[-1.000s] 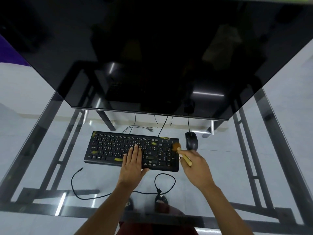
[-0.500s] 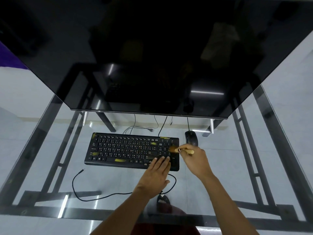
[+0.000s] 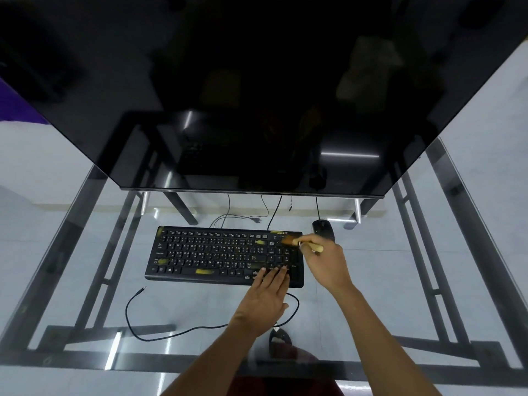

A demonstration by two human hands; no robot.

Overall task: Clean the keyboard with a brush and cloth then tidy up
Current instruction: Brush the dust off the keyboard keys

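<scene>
Head cam: left hand [image 3: 267, 295], flat & holding nothing, is sliding to the keyboard's [image 3: 223, 257] right end while right hand [image 3: 325, 261], gripping the brush [image 3: 297, 242], is sweeping the numpad's top corner, so brushing's ongoing w/ yellow smudges [image 3: 204, 271] left.

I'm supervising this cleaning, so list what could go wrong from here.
1. The brush in the right hand works at the keyboard edge beside the mouse; dust may land on it.
2. The left hand rests on keys, possibly pressing them.
3. Yellow smudges elsewhere could get missed.
</scene>
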